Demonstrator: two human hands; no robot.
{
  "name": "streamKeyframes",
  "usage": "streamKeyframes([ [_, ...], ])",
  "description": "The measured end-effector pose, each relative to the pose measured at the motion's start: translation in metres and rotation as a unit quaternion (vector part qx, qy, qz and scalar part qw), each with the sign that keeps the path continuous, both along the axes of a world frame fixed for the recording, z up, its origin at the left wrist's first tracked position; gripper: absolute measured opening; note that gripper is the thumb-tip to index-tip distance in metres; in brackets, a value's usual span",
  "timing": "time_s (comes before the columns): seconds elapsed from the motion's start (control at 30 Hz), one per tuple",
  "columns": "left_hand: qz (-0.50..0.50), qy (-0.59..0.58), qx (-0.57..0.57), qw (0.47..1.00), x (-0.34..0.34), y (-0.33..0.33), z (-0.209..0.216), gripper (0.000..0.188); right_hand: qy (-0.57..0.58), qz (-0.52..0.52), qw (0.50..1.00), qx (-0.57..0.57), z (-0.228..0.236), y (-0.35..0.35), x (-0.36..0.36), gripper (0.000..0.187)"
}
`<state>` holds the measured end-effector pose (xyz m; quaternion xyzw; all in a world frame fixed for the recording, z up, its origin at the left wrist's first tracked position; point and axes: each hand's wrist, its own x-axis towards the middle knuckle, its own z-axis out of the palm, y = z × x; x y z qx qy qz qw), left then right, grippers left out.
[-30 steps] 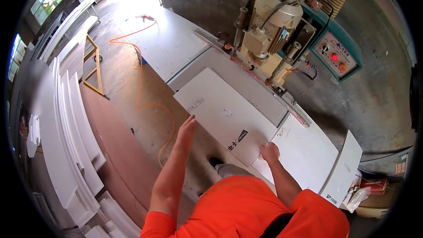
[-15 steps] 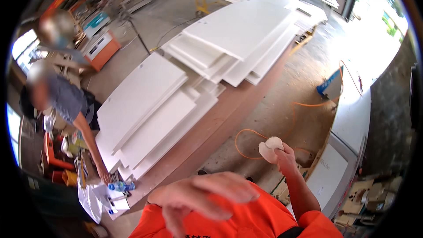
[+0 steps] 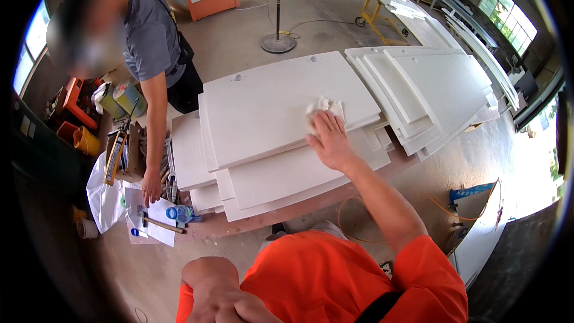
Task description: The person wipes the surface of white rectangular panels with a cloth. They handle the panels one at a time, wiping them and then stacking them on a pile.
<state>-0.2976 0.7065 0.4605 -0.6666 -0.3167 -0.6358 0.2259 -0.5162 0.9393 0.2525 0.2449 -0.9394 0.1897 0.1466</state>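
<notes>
Laying my right hand (image 3: 332, 142) over the white cloth (image 3: 333, 107), I have it against the top panel (image 3: 269, 110), toward the panel's right end. A moment ago the cloth was pinched up over the floor; now my fingers stretch flat across it, slightly spread, thumb out to the left. My left hand (image 3: 238, 310) is low before my orange shirt (image 3: 305, 275), cut off by the lower edge, so I cannot tell how its fingers stand.

My right fingers point away from me. The cloth is crumpled and partly covered, its long axis running roughly left to right; the panel's long axis goes the same way, rising a little to the right. I count one cloth, two round marks along the panel's far edge, and two main stacks of panels, the second (image 3: 445, 87) to the right. Near the left end are one bottle (image 3: 186, 215), one hammer (image 3: 164, 225) and one co-worker's hand (image 3: 152, 186).
</notes>
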Motion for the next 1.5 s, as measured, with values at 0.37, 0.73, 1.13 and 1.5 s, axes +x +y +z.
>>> streamKeyframes([
  [0.37, 0.33, -0.449, 0.223, 0.8, -0.007, -0.065, -0.133, 0.048, -0.066, 0.315, 0.935, 0.148, 0.012, -0.152, -0.031, 0.092],
  [0.73, 0.457, -0.534, 0.344, 0.623, -0.052, -0.089, -0.199, 0.038, -0.054, 0.436, 0.884, 0.159, 0.021, -0.187, 0.018, 0.105],
  [1.13, 0.489, -0.552, 0.361, 0.571, -0.039, -0.104, -0.23, 0.028, -0.018, 0.255, 0.951, 0.174, 0.022, -0.033, -0.006, 0.104],
  [1.5, 0.727, -0.416, -0.062, 0.542, -0.107, -0.061, -0.209, 0.021, -0.023, 0.434, 0.887, 0.153, 0.017, -0.251, -0.115, 0.084],
])
